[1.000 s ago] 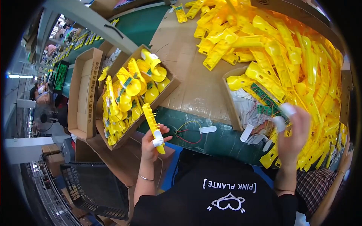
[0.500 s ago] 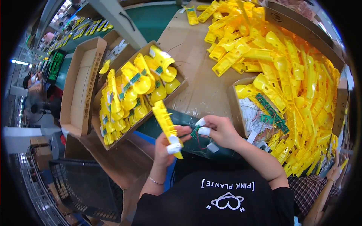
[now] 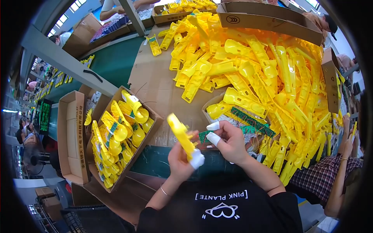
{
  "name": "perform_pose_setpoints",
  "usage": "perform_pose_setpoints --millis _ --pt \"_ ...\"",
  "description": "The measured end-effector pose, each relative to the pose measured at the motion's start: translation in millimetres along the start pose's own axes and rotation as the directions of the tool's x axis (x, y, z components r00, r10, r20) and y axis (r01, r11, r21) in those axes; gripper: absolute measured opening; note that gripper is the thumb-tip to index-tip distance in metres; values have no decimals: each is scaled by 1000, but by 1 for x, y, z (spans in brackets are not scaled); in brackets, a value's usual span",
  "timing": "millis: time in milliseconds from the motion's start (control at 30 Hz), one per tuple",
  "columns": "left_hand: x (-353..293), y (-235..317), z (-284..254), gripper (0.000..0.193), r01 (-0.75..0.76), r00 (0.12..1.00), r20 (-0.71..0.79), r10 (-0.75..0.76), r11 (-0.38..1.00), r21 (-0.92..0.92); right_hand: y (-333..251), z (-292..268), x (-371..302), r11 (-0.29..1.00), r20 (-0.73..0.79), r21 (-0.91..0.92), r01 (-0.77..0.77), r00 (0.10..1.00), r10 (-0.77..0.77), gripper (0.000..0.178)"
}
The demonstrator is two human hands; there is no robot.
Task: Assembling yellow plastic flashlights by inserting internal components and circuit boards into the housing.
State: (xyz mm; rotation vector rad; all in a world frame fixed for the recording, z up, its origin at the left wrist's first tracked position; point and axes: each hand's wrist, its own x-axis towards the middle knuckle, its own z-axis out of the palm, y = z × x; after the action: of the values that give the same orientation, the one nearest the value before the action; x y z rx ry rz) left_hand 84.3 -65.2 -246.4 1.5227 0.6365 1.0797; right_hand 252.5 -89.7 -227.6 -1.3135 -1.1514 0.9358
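My left hand [image 3: 179, 162] is closed around a long yellow plastic housing [image 3: 178, 130], which stands tilted with its far end up. A white covering wraps the thumb on that hand. Beside it, my right hand [image 3: 232, 144] pinches a small green circuit board [image 3: 203, 136] between thumb and forefinger, both white-tipped. The board is close to the housing; whether they touch cannot be made out. Just beyond my right hand, a small carton [image 3: 204, 110] holds a strip of green circuit boards [image 3: 248, 118], white parts and thin wires, with yellow housings lying over it.
A large heap of yellow housings [image 3: 233, 70] covers the right of the cardboard-topped table [image 3: 149, 77]. To the left stands a carton [image 3: 154, 130] of housings fitted with green boards, next to an open carton [image 3: 72, 143]. A metal post [image 3: 70, 64] rises behind. Another person's arm [image 3: 338, 186] shows at right.
The view has shifted, showing more of the far side. The housing in my left hand has turned more edge-on, and my right hand still pinches the board beside it.
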Motion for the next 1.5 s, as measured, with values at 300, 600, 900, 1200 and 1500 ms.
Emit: perform_pose_setpoints --millis 300,600,900,1200,1500 --pt "4 -38 -22 52 304 940 215 -264 371 -877 -30 22 9 995 156 -51 81 985 -72 15" --pt "3 -38 -17 47 253 955 147 -259 441 -861 -26 30 11 934 157 -260 245 965 -210 15" --pt "-2 -35 -7 46 197 949 74 -306 395 -897 -23 32 7 829 227 -421 368 928 -296 19" --pt "-5 -26 -6 49 245 945 119 -306 417 -875 -35 23 5 536 436 -553 638 770 -466 23" --pt "-14 -28 9 49 238 936 59 -346 502 -831 -30 20 2 486 432 -561 671 737 -520 23"
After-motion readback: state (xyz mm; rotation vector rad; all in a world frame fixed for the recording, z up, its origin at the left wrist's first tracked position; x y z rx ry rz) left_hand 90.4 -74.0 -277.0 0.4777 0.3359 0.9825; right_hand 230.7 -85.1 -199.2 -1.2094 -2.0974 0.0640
